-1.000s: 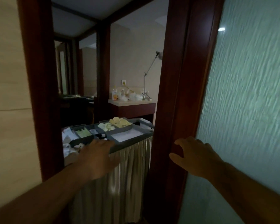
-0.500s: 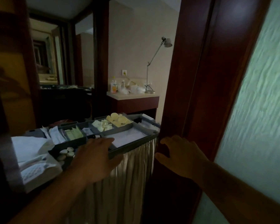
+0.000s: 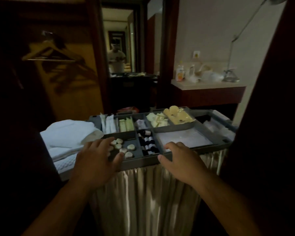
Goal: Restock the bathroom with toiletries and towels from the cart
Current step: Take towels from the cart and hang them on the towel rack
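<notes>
Grey tray [image 3: 143, 164]; white towels [image 3: 66, 133] left; yellow packets [image 3: 180, 117] far right; dark, white-capped bottles [image 3: 147, 143]; cream pleated curtain [image 3: 143, 201].

Dim light, doorway view. Grey divided tray [image 3: 143, 164] sits on top of a cart with a pleated pale skirt [image 3: 143, 198] hanging below.

Left hand [image 3: 99, 159]: fingers spread and fairly straight over the near-left compartment, tips at the round white soaps [image 3: 124, 148]; contact unclear.

Right hand [image 3: 179, 160]: at the tray's front rim, fingers loosely bent, thumb pointing left, holding nothing.

Between the hands is a narrow compartment of small dark bottles [image 3: 147, 142]. Yellow packets [image 3: 179, 116] fill the far-right compartment.

Folded white towels [image 3: 70, 133] are stacked just left of the tray.

Behind are wooden hangers [image 3: 49, 51] at left, a mirror [image 3: 117, 48] reflecting a person, and a counter [image 3: 208, 84] with an orange-labelled bottle [image 3: 180, 72].
</notes>
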### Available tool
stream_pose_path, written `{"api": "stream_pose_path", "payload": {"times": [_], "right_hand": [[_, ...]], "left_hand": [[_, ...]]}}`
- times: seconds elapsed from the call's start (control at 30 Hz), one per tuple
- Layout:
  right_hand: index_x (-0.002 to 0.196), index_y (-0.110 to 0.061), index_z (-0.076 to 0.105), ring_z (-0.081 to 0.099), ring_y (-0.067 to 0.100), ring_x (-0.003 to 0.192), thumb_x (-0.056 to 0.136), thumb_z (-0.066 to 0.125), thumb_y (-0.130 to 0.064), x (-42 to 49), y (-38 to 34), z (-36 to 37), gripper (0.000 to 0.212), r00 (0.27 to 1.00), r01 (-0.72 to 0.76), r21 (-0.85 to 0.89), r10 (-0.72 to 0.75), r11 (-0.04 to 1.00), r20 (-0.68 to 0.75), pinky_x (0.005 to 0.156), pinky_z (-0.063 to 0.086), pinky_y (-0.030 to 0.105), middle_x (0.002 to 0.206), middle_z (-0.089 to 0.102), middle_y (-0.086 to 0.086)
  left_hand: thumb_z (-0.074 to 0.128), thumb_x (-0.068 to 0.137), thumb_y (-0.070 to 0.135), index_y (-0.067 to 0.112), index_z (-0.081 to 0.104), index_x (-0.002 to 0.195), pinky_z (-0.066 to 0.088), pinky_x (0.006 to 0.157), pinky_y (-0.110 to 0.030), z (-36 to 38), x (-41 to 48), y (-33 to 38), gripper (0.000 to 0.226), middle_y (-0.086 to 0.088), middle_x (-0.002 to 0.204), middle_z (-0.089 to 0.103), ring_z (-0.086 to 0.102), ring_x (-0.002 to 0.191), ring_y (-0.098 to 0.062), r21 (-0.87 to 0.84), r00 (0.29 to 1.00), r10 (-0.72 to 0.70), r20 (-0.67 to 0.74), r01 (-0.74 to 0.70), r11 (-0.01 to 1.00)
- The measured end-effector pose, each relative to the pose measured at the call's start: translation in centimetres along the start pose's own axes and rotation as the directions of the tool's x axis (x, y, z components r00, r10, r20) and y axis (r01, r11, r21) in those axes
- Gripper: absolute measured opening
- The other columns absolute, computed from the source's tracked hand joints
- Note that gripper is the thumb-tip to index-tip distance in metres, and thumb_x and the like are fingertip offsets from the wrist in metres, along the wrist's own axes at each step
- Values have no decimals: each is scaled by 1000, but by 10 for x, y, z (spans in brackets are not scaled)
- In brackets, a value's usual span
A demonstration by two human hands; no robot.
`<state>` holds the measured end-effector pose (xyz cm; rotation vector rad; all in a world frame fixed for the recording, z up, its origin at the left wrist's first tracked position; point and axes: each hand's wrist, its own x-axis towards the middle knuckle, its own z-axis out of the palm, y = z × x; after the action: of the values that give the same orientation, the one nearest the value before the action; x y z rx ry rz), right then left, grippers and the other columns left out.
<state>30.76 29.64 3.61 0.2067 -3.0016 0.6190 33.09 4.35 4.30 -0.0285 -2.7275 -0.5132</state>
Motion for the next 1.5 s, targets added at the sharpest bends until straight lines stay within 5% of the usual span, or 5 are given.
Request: {"api": "stream_pose_path", "payload": {"times": [0.33,0.53,1.0,1.23,1.5], "right_hand": [[142,-31,43,52,23,122,96,45,-60,68,9,34,54,991,81,25,-83,996,102,101,44,44,141,47,1],[144,-32,40,49,22,126,96,46,-59,114,8,28,55,986,153,12,-154,988,61,103,41,42,144,46,0],[138,-25,49,57,21,113,96,48,-56,255,-42,63,52,965,249,-15,-247,968,83,91,50,37,135,55,1],[134,-28,51,57,23,111,98,47,-47,311,-98,106,41,897,415,-102,-389,904,209,90,48,37,131,58,3],[128,-29,56,60,21,104,97,46,-48,363,-174,155,38,734,615,57,-598,786,322,89,53,42,125,62,2]], "left_hand": [[36,85,71,27,51,140,43,99,-46,22,22,-7,72,-4,138,59,46,128,-29,137,984,-165,-69,174,975],[45,92,63,34,33,150,31,111,-47,30,67,-14,66,1,154,40,29,142,-25,122,962,-263,-70,270,955],[50,95,51,25,45,143,33,106,-39,84,146,-75,55,-1,143,51,39,131,-23,-4,930,-344,-130,346,938],[31,87,58,27,45,143,30,112,-46,88,148,-118,65,-1,150,42,30,139,-23,-61,802,-550,-232,552,832],[19,90,63,26,47,142,35,107,-41,98,147,-159,69,3,142,53,46,129,-22,-62,658,-734,-167,736,674]]}}
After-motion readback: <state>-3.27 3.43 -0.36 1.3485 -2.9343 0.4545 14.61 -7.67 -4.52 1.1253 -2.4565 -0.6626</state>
